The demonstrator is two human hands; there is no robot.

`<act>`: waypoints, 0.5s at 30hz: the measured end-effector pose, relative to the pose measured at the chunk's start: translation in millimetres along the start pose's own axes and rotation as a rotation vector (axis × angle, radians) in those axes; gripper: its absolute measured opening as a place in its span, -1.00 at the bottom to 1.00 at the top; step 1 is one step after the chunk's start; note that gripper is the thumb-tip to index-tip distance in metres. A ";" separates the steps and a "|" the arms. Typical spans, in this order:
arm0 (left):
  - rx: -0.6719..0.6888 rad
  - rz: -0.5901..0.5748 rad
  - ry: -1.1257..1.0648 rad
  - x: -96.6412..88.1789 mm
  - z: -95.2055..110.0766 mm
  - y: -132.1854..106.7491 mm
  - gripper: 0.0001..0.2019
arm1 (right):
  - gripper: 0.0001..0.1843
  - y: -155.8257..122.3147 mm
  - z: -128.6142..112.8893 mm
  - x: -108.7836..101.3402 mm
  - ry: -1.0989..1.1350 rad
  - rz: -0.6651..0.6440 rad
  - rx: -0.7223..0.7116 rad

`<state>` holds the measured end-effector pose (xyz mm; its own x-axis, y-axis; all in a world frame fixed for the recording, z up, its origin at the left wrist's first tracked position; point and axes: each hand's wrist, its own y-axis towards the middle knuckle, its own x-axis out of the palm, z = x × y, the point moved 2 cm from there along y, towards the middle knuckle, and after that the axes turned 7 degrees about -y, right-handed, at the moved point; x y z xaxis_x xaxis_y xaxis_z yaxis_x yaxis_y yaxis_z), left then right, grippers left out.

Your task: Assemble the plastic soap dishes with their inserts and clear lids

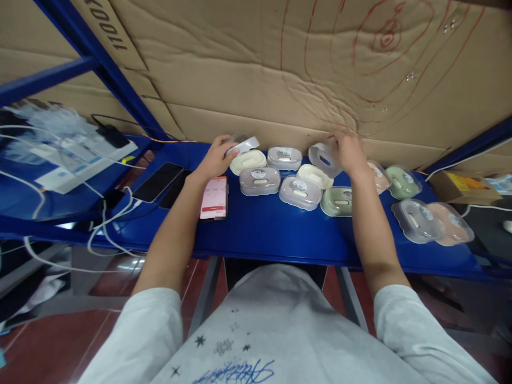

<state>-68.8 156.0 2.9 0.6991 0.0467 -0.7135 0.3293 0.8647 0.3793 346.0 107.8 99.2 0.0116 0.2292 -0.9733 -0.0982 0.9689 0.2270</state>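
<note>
My left hand [218,158] is closed on the edge of a clear plastic lid [248,144], tilted up behind an uncovered cream oval dish [248,161]. At the back of the bench my right hand [349,152] grips a clear lid [321,158], also tilted, behind a second cream dish [316,175]. Between the hands stand grey oval boxes with clear lids: a back one [284,158], a front left one [260,181] and a front middle one [300,192]. A green box [336,201] sits below my right hand, partly behind my forearm.
More lidded boxes lie right of my right arm: green [402,182], grey [418,220] and pink [454,223]. A lit phone [214,200] and a dark phone [159,182] with white cables are at left. Cardboard [240,96] walls off the back of the blue bench [256,234].
</note>
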 end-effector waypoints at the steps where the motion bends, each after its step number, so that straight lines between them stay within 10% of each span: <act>1: -0.005 0.003 0.011 -1.0 -0.7 -0.2 -0.48 | -0.44 -0.6 -0.3 -1.5 0.001 0.026 0.012; 6: 0.024 -0.097 0.020 2.3 4.6 -0.3 -0.53 | -0.66 -16.0 -22.9 4.6 0.110 -0.237 -0.235; 9: 0.061 -0.099 0.046 6.2 21.8 -1.8 -0.62 | -0.37 -33.0 -52.9 19.0 0.144 -0.448 -0.388; 15: 0.235 -0.305 0.010 22.3 76.1 -18.2 -0.48 | -0.20 -42.2 -79.8 26.8 0.105 -0.397 -0.397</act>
<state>-10.9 103.2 24.9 0.5410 -0.1889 -0.8196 0.6582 0.7018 0.2727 271.0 65.6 60.9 0.0264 -0.1752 -0.9842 -0.4735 0.8649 -0.1666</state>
